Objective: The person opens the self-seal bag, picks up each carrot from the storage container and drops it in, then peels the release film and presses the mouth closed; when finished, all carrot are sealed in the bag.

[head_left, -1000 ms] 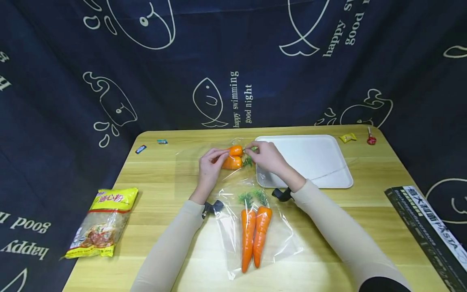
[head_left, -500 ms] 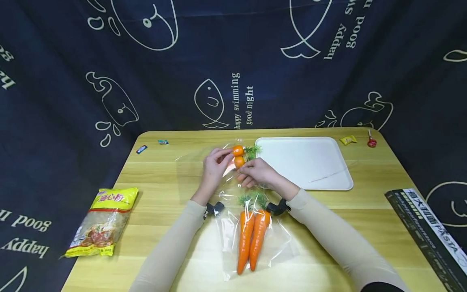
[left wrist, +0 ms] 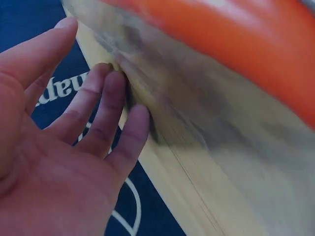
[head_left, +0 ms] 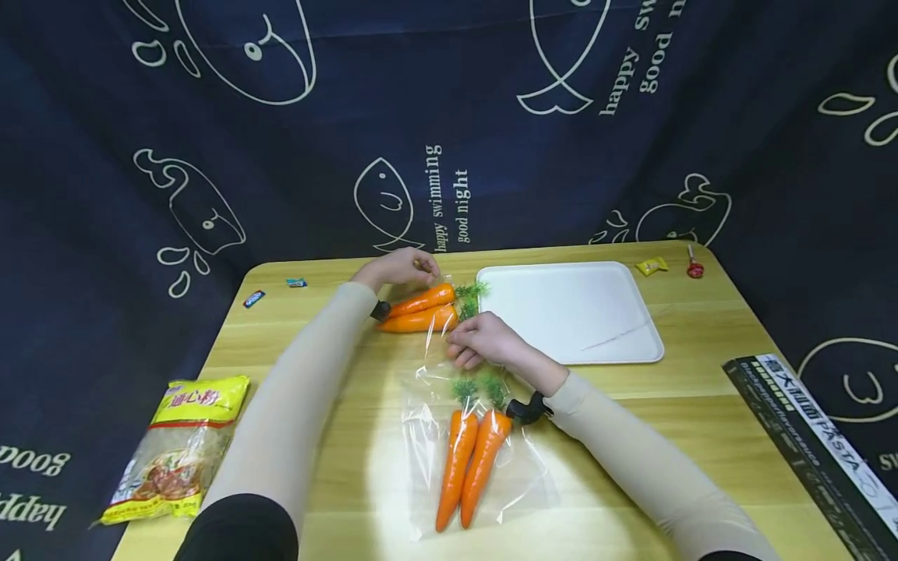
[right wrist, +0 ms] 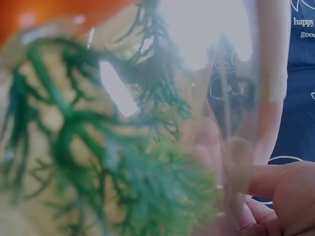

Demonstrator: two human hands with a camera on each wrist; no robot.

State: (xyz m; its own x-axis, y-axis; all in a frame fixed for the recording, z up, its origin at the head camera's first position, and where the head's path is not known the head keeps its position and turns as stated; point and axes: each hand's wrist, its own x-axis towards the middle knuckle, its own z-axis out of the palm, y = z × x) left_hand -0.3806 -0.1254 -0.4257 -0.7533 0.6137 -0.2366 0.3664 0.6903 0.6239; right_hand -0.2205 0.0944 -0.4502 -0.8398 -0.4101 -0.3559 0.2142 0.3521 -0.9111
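Note:
At the far middle of the table two orange carrots (head_left: 421,318) with green tops lie side by side, clear plastic film about them. Just behind them is my left hand (head_left: 401,267). The left wrist view shows that hand (left wrist: 74,132) with its fingers apart and loosely bent, fingertips beside the clear film (left wrist: 216,113). My right hand (head_left: 484,340) pinches the edge of a clear plastic bag (head_left: 522,479) between thumb and fingers. Inside this nearer bag are two more carrots (head_left: 459,460), their green tops (right wrist: 113,137) blurred through the plastic in the right wrist view.
A white tray (head_left: 568,312) lies right of the far carrots. Candies (head_left: 651,266) and a lollipop (head_left: 694,269) sit at the back right, small wrapped sweets (head_left: 254,298) at the back left. A pasta bag (head_left: 178,448) is left; a black pasta box (head_left: 814,444) is right.
My left hand has let go of the far carrots and moved behind them, its arm reaching farther. My right hand has come from the far carrots' tops toward me, to the nearer bag's edge.

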